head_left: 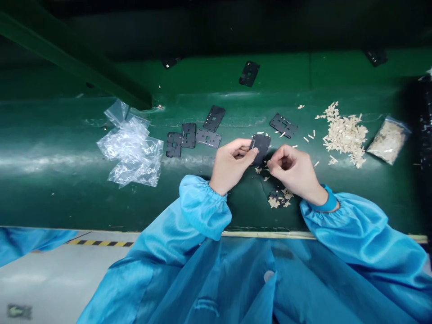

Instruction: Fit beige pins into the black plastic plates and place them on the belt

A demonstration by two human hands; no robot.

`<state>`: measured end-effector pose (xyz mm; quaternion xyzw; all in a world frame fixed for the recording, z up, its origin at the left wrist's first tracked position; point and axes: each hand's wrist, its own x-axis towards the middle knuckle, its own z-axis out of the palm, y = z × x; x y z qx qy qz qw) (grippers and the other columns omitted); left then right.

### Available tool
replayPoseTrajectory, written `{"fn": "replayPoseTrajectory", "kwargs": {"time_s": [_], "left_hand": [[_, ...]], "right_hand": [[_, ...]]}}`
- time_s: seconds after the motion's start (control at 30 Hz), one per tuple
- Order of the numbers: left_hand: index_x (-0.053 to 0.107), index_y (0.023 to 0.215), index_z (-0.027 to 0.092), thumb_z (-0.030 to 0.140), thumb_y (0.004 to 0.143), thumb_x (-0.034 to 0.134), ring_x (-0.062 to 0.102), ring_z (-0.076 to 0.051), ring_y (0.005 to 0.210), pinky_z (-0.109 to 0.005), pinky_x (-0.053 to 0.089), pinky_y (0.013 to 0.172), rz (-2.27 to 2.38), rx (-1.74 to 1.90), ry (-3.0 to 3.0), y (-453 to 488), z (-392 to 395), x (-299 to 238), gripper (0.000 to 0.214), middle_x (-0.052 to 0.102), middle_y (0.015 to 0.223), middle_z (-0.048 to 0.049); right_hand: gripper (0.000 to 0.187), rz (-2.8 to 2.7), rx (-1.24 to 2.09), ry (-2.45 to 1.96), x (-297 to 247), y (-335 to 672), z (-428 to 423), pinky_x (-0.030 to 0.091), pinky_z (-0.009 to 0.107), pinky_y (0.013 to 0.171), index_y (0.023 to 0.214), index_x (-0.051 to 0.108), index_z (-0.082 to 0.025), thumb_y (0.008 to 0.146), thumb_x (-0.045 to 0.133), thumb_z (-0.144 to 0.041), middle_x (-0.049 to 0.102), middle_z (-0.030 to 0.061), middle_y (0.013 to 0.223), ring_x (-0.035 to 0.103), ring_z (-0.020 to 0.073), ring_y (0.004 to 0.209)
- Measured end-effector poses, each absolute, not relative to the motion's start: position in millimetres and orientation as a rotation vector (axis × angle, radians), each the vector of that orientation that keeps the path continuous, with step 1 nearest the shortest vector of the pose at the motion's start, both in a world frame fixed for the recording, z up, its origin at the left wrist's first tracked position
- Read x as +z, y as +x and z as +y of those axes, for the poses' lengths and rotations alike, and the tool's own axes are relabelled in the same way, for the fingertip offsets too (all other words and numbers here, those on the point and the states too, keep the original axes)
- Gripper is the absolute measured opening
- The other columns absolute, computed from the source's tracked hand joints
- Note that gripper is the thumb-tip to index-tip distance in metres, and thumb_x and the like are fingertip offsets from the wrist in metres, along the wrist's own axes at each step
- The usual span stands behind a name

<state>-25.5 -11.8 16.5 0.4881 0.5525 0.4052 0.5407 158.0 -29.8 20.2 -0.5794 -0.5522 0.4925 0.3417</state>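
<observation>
My left hand (pixel 234 163) grips a flat black plastic plate (pixel 261 148) by its left side, thumb on top and fingers beneath. Just right of that plate is my right hand (pixel 293 170), its thumb and forefinger pinched together near the lower right corner; whatever they hold is too small to make out. Under the hands lies a small heap of cream and black bits (pixel 281 198). More cream slips are scattered around the plate. Behind it rests another black plate (pixel 283 125) with cut-out holes.
Several black plates (pixel 188 135) lie left of my hands, one plate (pixel 249 74) farther back. Clear plastic bags (pixel 135 148) are piled at left. To the right are a pile of cream strips (pixel 347 136) and a filled zip bag (pixel 389 140). A green beam (pixel 84 58) slants across the upper left.
</observation>
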Motion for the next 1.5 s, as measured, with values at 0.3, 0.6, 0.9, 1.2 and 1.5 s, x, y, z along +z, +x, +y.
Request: {"fn": "replayPoseTrajectory", "kwargs": {"time_s": [0.3, 0.6, 0.9, 1.2, 1.5], "left_hand": [[0.073, 0.089, 0.017, 0.025, 0.079, 0.076, 0.069, -0.011, 0.068, -0.022, 0.059, 0.067, 1.316, 1.051, 1.18, -21.8, -15.3, 21.5, 0.013, 0.077, 0.082, -0.0015], [0.074, 0.088, 0.018, 0.022, 0.081, 0.076, 0.07, -0.009, 0.071, -0.018, 0.057, 0.067, 1.329, 1.119, 1.265, -21.4, -18.1, 17.6, 0.009, 0.076, 0.083, -0.0004], [0.074, 0.087, 0.018, 0.023, 0.081, 0.076, 0.068, -0.01, 0.071, -0.02, 0.056, 0.066, 1.372, 1.113, 1.317, -21.4, -20.4, 19.0, 0.008, 0.075, 0.083, -0.001], [0.075, 0.087, 0.018, 0.023, 0.081, 0.076, 0.068, -0.01, 0.07, -0.019, 0.056, 0.063, 1.377, 1.118, 1.326, -21.7, -20.0, 18.0, 0.008, 0.075, 0.083, -0.0013], [0.075, 0.088, 0.018, 0.023, 0.082, 0.076, 0.07, -0.011, 0.073, -0.022, 0.059, 0.07, 1.326, 1.136, 1.303, -21.5, -18.0, 17.0, 0.008, 0.077, 0.085, -0.0013]], "right_hand": [[0.014, -1.466, 1.219, -1.522, 18.7, 154.6, -31.8, 0.033, 0.025, 0.048, 0.067, 0.055, -0.021, 0.073, 0.067, -0.018, 0.055, -0.004, 0.058, 0.044, 0.0102, 0.052], [0.016, -1.524, 1.115, -1.533, 18.0, 152.3, -31.3, 0.034, 0.025, 0.049, 0.066, 0.052, -0.021, 0.074, 0.066, -0.018, 0.053, -0.0046, 0.057, 0.044, 0.0099, 0.051], [0.015, -1.543, 1.1, -1.532, 21.0, 151.3, -31.3, 0.034, 0.025, 0.05, 0.066, 0.052, -0.021, 0.074, 0.065, -0.02, 0.052, -0.0043, 0.057, 0.044, 0.0101, 0.051], [0.016, -1.552, 1.137, -1.522, 15.9, 152.8, -32.7, 0.034, 0.026, 0.051, 0.068, 0.053, -0.021, 0.078, 0.066, -0.021, 0.053, -0.004, 0.059, 0.044, 0.0104, 0.053], [0.014, -1.406, 1.33, -1.503, 22.0, 153.1, -29.2, 0.033, 0.026, 0.05, 0.069, 0.057, -0.021, 0.076, 0.068, -0.026, 0.056, -0.0028, 0.061, 0.044, 0.0109, 0.053]]}}
